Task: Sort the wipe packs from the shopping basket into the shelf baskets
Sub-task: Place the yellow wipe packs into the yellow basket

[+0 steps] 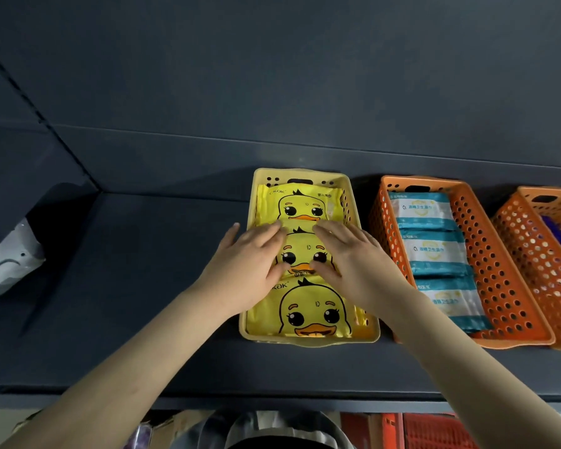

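A yellow shelf basket [305, 341] on the dark shelf holds three yellow duck-print wipe packs in a row. The far pack [300, 202] and the near pack [311, 312] lie flat. My left hand [245, 264] and my right hand [350, 257] both rest on the middle pack [302, 251], fingers fairly straight on its far edge, thumbs at its near edge. The hands cover the pack's sides.
An orange basket [499, 264] to the right holds three teal-and-white wipe packs [434, 251]. A second orange basket [541, 254] stands at the far right with something purple inside. A red shopping basket [434, 431] shows below the shelf edge. A grey object [10, 257] sits at far left.
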The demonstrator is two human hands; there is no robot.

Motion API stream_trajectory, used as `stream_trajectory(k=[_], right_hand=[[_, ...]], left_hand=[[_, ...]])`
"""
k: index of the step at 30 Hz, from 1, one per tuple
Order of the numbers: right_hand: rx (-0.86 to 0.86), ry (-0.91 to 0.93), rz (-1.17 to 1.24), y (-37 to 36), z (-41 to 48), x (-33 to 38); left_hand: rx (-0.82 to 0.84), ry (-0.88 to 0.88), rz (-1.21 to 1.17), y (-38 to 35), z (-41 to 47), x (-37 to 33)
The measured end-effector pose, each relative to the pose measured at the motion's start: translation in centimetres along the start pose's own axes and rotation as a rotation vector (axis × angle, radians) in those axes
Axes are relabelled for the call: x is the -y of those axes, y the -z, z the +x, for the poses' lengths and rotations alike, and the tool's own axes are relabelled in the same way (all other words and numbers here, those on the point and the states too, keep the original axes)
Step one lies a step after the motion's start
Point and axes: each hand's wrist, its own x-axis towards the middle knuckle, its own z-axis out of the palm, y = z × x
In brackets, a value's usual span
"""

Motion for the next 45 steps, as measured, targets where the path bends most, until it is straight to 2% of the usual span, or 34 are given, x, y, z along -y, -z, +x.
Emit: stream_trajectory(k=[4,9,11,16,23,29,35,41,45], right_hand=[[0.066,-0.004,-0.019,-0.5,-0.4,-1.4],[0.095,-0.011,-0.047,0.1,-0.4,-1.1],[0.105,0.0,-0.041,0.6,-0.2,-1.1],[0.104,0.016,0.066,1.0,1.4,-2.4],[0.139,0.116,0.045,0.8,2.3,-3.6],[0.198,0.057,-0.045,0.7,2.3,-3.4],[0.088,0.015,-0.029,1.2,3.5,-4.2],[0.237,0.06,-0.083,2.6,5.5,-4.9],[0.268,0.085,-0.098,3.0,5.6,-4.9]], left_hand=[[0.123,-0.026,0.09,0.1,0.0,0.4],[0.197,-0.007,0.21,0.7,0.2,0.1],[0.195,-0.021,0.196,1.3,0.5,0.2],[0.072,-0.069,0.088,2.0,2.3,1.0],[0.182,-0.074,0.088,2.3,3.0,1.8],[0.295,-0.078,0.179,2.8,3.4,1.6],[0.138,-0.072,0.135,4.3,4.5,2.2],[0.402,-0.081,0.186,3.9,7.8,2.3],[0.445,-0.085,0.196,3.9,7.7,2.5]])
